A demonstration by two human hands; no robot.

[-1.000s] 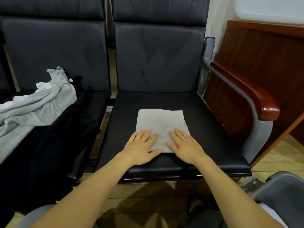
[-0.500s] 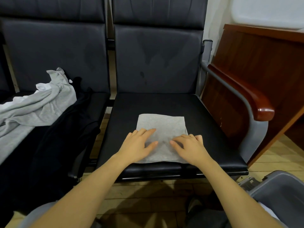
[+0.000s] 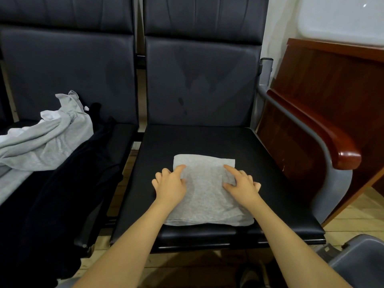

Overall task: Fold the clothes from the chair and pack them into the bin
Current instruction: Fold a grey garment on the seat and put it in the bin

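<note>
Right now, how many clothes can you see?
3: a folded grey one on the right seat under both hands, a crumpled grey one and a black one on the left seat. More may hide underneath.

Item, as I see it through the head camera: two forearms, both bare from wrist to the bottom edge of frame, no sleeves, cuffs, watch, rings or gloves showing. Left hand (image 3: 170, 187) and right hand (image 3: 242, 187): nails short, unpainted. Below the chair seat (image 3: 207, 142), a dark shoe (image 3: 252, 276), partly shadowed.
</note>
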